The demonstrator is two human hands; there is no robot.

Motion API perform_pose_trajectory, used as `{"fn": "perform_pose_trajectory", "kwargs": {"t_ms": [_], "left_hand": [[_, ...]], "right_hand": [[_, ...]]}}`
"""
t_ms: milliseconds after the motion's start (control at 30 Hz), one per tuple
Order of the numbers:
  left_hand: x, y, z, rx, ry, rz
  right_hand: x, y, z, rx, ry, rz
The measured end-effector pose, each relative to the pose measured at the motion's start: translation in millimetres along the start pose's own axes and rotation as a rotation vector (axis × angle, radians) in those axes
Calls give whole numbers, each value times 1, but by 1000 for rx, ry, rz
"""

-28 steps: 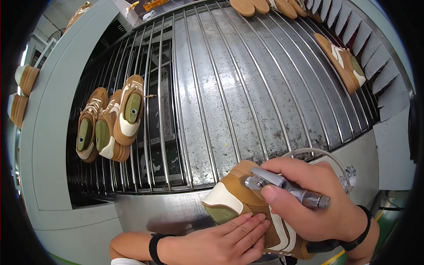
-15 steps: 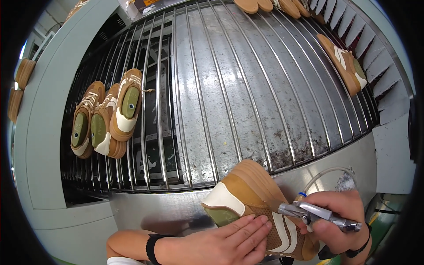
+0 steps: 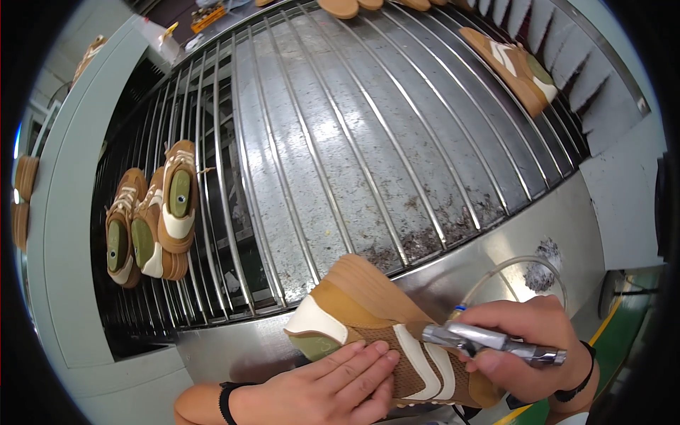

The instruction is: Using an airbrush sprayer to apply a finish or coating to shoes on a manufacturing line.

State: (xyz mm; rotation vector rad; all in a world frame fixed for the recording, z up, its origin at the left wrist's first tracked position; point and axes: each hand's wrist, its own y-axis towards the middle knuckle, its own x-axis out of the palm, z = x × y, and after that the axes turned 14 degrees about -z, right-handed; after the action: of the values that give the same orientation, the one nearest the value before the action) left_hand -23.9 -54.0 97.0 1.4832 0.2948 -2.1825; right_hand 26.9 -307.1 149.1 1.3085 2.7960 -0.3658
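Observation:
A brown sneaker (image 3: 368, 308) with a tan sole, white stripes and an olive insole lies tilted on its side at the near metal edge, heel to the upper left. My left hand (image 3: 319, 389) holds it, fingers stretched together across the mesh side; the thumb is hidden. My right hand (image 3: 545, 329) grips a silver pen-shaped air tool (image 3: 443, 336) with a thin clear hose (image 3: 489, 273) on a blue fitting. Its tip points left, close above the white stripes near the sole line; whether it touches I cannot tell.
Three laced sneakers (image 3: 149, 227) stand on the metal rod rack (image 3: 283, 180) at the left. Another sneaker (image 3: 513, 71) lies by the grey curtain strips (image 3: 591, 60) at the far right. More soles (image 3: 354, 7) show at the back. A green floor strip (image 3: 630, 319) runs at lower right.
The view has shifted, so the rack shoes sit elsewhere in the picture. My hands, sneaker and tool appear further left, with the tool still above the shoe's side.

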Motion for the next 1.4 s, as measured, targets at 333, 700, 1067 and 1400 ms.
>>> {"fn": "perform_pose_trajectory", "kwargs": {"t_ms": [333,700,1067,1400], "left_hand": [[-5,22,5,31,63,6],[-46,30,10,1,51,-255],[-61,40,30,-76,137,-418],[-33,11,69,-689,-455,-439]], "right_hand": [[-13,-35,-4,98,-163,-107],[-11,-79,12,38,-188,34],[-33,-120,57,4,275,227],[-55,-148,124,98,330,759]]}}
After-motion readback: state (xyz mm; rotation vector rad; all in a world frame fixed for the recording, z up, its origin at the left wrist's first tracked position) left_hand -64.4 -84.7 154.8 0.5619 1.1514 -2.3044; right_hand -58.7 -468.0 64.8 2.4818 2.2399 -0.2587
